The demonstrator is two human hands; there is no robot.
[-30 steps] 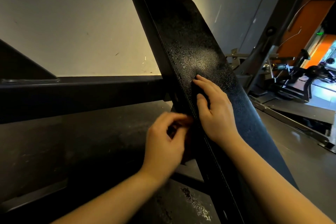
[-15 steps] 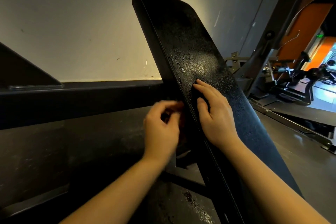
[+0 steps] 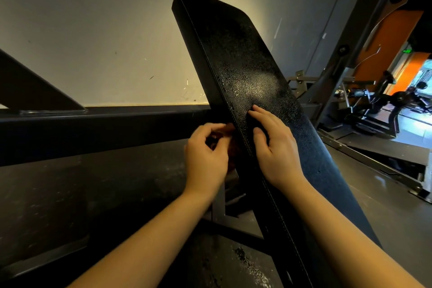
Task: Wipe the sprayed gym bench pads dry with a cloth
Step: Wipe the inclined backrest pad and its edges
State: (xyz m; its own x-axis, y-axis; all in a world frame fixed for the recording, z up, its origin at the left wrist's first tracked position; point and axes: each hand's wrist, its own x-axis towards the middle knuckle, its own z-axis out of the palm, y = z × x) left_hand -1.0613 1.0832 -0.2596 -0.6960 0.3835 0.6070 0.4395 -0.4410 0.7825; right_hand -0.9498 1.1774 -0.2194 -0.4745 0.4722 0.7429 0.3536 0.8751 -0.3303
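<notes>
A long black bench pad (image 3: 245, 54) slopes up and away from me, and its grained surface shines with fine droplets around the middle. My right hand (image 3: 278, 152) lies flat on the pad's face, fingers spread and pressing near the left seam. At the pad's left edge my left hand (image 3: 207, 159) is curled, its fingertips pinching a dark reddish cloth (image 3: 231, 147) against the side. Most of the cloth is hidden behind that hand and the pad's edge.
A dark horizontal beam (image 3: 93, 128) runs along the pale wall (image 3: 93, 30) on the left. The bench's metal strut (image 3: 219, 208) stands below my hands, with wet specks on the floor (image 3: 247, 264). Gym machines (image 3: 374, 105) stand at the right.
My left hand has risen along the pad's left edge, closer to the seam. My right hand has kept almost the same place on the pad. More of the pad's top end shows now.
</notes>
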